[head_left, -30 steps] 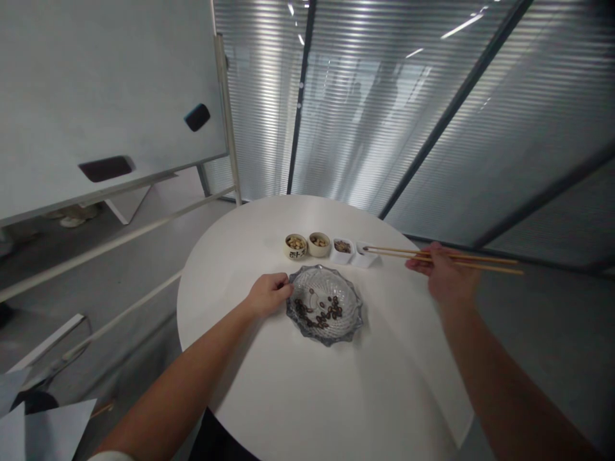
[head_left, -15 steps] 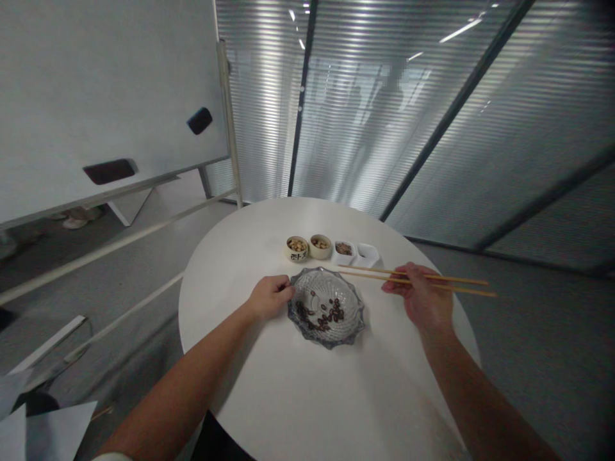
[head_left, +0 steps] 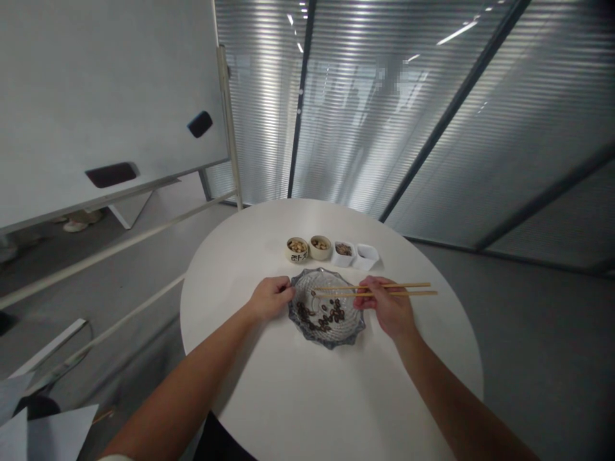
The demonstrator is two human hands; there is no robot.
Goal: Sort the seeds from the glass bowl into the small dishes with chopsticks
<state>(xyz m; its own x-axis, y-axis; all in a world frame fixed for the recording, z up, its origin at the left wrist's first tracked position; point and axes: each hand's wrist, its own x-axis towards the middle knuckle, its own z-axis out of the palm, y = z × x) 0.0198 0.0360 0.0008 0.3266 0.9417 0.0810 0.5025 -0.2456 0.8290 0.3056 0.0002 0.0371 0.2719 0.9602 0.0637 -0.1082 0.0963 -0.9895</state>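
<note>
Chopsticks [head_left: 398, 289] now over glass dish [head_left: 348, 336], right hand [head_left: 385, 308] moved closer.

Pale wooden chopsticks [head_left: 418, 292], a ribbed glass dish [head_left: 327, 339], a smooth matt white tabletop [head_left: 288, 390]

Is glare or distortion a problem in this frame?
Head view: glare bands streak the blinds, the wide lens bends lines toward the edges, yet the glass dish and beans stay fairly sharp, and the table shows only soft arm shadows.

Glass dish [head_left: 327, 339] between left hand [head_left: 271, 298] and right hand [head_left: 384, 306]; beans [head_left: 321, 314] in it; chopsticks [head_left: 398, 289] in right hand, over it. Two bowls [head_left: 298, 250] and two square dishes [head_left: 343, 253] beyond both hands, on round table [head_left: 269, 384].
</note>
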